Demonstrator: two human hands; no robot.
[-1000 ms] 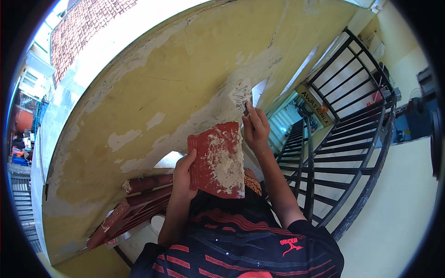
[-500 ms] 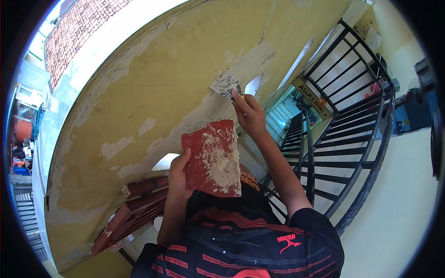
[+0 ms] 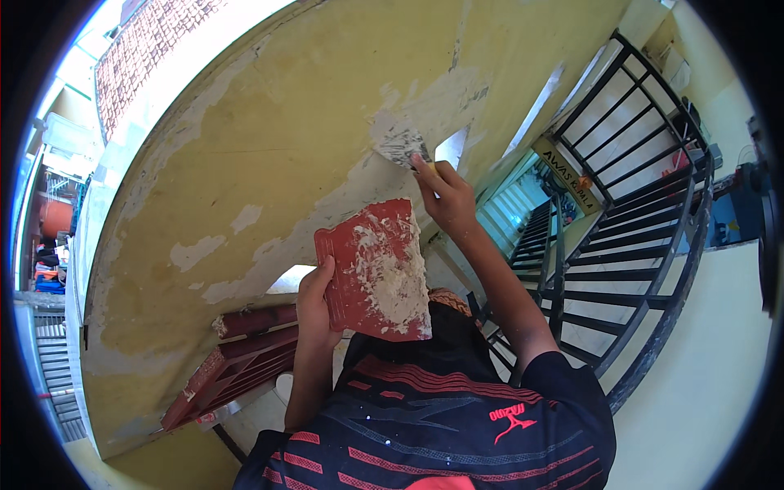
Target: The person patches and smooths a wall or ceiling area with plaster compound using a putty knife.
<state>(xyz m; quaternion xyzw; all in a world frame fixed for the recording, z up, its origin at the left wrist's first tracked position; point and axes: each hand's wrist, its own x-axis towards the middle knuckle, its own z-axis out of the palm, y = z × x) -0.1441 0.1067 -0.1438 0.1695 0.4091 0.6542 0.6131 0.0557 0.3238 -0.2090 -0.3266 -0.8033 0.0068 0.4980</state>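
**Putty blade flat to the yellow wall, loaded board waiting below**

Starting at the far left: a peeling yellow plastered wall (image 3: 269, 147) fills most of the view, flaked bare in pale patches, with a dark red slatted wooden frame (image 3: 237, 367) propped low against its base.

Moving in, the left hand (image 3: 314, 298) is wrapped around the edge of a flat red rectangular board smeared with whitish putty (image 3: 377, 269), fingers behind it and thumb on the near edge. The board stands roughly upright in front of the chest, its long axis running up and down, its smeared face turned towards the camera. Putty is caked thickest on the right half, thin and streaky near the top.

Now the key relation: up and to the right of the board, well apart from it, the right hand (image 3: 447, 196) is closed around the handle of a wide metal putty scraper (image 3: 400, 147). The blade points up and left from the knuckles and lies pressed against the wall, right on a grey-white filled patch (image 3: 425, 102). So the right hand is the one at the wall, arm stretched; the left hangs back nearer the body with the supply. The blade looks coated in grey filler, its edge set slantwise across the patch.

Out to the right, a black metal barred gate (image 3: 637, 188) curves away, with a pale yellow floor (image 3: 710, 367) beyond.
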